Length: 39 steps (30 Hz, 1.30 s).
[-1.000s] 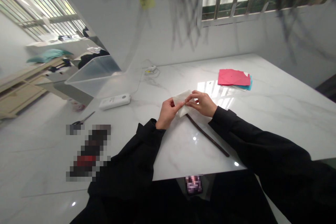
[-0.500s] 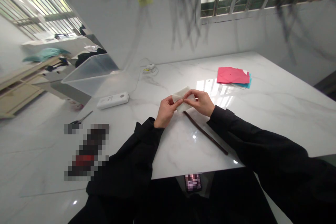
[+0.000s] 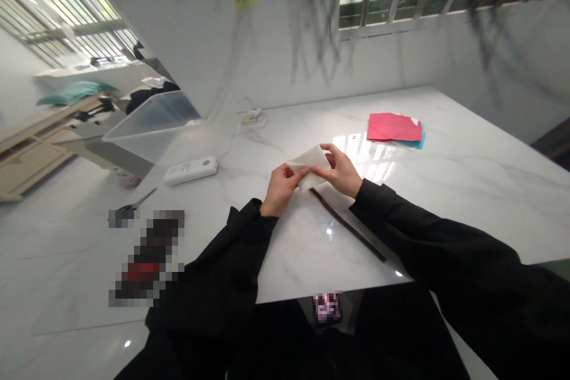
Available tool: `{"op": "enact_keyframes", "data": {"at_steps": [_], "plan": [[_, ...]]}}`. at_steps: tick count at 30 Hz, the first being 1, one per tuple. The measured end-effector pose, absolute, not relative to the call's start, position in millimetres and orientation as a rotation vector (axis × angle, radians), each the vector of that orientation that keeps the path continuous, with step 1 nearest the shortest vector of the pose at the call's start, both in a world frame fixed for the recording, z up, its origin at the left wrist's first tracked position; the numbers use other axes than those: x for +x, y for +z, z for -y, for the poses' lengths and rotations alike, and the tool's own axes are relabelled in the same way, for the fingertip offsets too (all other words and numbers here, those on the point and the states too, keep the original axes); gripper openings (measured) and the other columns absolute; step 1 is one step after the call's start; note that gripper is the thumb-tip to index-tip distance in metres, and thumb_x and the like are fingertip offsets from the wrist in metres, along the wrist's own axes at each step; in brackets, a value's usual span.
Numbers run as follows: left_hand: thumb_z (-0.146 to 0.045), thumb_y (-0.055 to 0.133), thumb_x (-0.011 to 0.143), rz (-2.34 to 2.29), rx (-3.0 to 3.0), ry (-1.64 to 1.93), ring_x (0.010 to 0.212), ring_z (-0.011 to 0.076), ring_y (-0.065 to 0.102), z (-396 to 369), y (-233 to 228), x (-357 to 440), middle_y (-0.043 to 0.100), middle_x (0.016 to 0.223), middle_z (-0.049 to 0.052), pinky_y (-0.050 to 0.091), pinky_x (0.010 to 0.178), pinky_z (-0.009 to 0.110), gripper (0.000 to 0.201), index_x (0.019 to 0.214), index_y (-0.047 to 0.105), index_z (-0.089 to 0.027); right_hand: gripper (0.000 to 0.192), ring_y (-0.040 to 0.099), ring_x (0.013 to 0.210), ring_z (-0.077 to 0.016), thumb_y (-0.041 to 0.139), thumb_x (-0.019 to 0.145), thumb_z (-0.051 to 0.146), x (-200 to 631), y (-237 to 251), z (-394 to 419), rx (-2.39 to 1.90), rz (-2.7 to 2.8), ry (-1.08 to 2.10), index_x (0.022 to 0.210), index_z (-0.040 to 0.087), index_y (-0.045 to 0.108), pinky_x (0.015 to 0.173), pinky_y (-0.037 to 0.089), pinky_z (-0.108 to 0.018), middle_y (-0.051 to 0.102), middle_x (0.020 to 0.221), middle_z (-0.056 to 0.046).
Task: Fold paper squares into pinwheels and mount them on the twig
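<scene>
Both hands hold a small folded piece of white paper (image 3: 308,161) just above the white marble table (image 3: 467,190). My left hand (image 3: 280,187) pinches its near left edge. My right hand (image 3: 339,171) grips its right side with fingers curled over the top. A thin dark stick (image 3: 347,225) lies on the table just below the hands, running toward the near right.
A stack of pink and blue paper sheets (image 3: 394,129) lies farther right. A white rectangular device (image 3: 190,170) and a clear plastic bin (image 3: 155,124) sit at the left. Scissors (image 3: 133,205) lie near the left edge. A small white gadget with a cable (image 3: 252,114) is by the wall.
The paper has been lifted and turned slightly, its upper corner now raised toward the left. Both hands stay in nearly the same place.
</scene>
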<state>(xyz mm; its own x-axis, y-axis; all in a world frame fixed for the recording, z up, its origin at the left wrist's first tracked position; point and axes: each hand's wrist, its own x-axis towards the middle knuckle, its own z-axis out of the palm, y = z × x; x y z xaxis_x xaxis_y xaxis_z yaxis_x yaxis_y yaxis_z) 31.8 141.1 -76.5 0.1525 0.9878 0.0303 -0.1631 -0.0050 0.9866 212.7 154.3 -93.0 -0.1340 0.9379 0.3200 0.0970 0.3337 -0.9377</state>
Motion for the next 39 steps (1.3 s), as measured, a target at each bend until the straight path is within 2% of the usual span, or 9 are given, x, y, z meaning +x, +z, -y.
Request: {"op": "enact_keyframes", "data": {"at_steps": [4, 7, 16, 26, 39], "plan": [[-0.048, 0.094, 0.066, -0.947, 1.164, 1.177, 0.092, 0.0236, 0.073, -140.8, -76.7, 31.5, 0.080, 0.099, 0.009, 0.055, 0.084, 0.034, 0.054, 0.104, 0.077, -0.014, 0.038, 0.071, 0.089, -0.0219, 0.078, 0.084, 0.040, 212.8, -87.5, -152.4, -0.949, 1.569, 0.953, 0.112, 0.018, 0.066, 0.080, 0.059, -0.035, 0.076, 0.100, -0.006], [-0.050, 0.094, 0.067, -0.950, 1.168, 1.176, 0.092, 0.0244, 0.073, -141.3, -78.2, 30.7, 0.080, 0.100, 0.010, 0.055, 0.086, 0.036, 0.056, 0.106, 0.077, -0.015, 0.028, 0.069, 0.086, -0.0213, 0.074, 0.086, 0.038, 213.4, -85.4, -151.5, -0.962, 1.604, 0.951, 0.104, 0.018, 0.069, 0.076, 0.057, -0.033, 0.076, 0.096, -0.006], [-0.054, 0.093, 0.065, -1.013, 1.255, 1.202, 0.099, 0.0275, 0.073, -144.0, -81.5, 28.4, 0.080, 0.104, 0.012, 0.056, 0.088, 0.038, 0.058, 0.106, 0.078, -0.014, 0.029, 0.069, 0.086, -0.0212, 0.073, 0.084, 0.036, 213.5, -84.6, -151.5, -0.960, 1.609, 0.966, 0.106, 0.017, 0.072, 0.076, 0.057, -0.033, 0.077, 0.097, -0.005], [-0.056, 0.093, 0.065, -1.023, 1.266, 1.199, 0.089, 0.0241, 0.071, -143.6, -80.9, 29.1, 0.080, 0.098, 0.011, 0.055, 0.081, 0.034, 0.057, 0.100, 0.079, -0.014, 0.027, 0.070, 0.088, -0.0218, 0.073, 0.086, 0.035, 213.8, -85.4, -151.0, -0.981, 1.629, 0.960, 0.106, 0.017, 0.074, 0.077, 0.058, -0.034, 0.078, 0.097, -0.005], [-0.051, 0.094, 0.066, -1.006, 1.241, 1.220, 0.089, 0.0235, 0.072, -141.3, -77.2, 30.4, 0.080, 0.101, 0.011, 0.055, 0.084, 0.036, 0.051, 0.097, 0.078, -0.014, 0.027, 0.071, 0.088, -0.0234, 0.073, 0.085, 0.034, 213.5, -85.6, -151.4, -0.983, 1.623, 0.921, 0.106, 0.017, 0.075, 0.078, 0.059, -0.035, 0.078, 0.098, -0.006]]}}
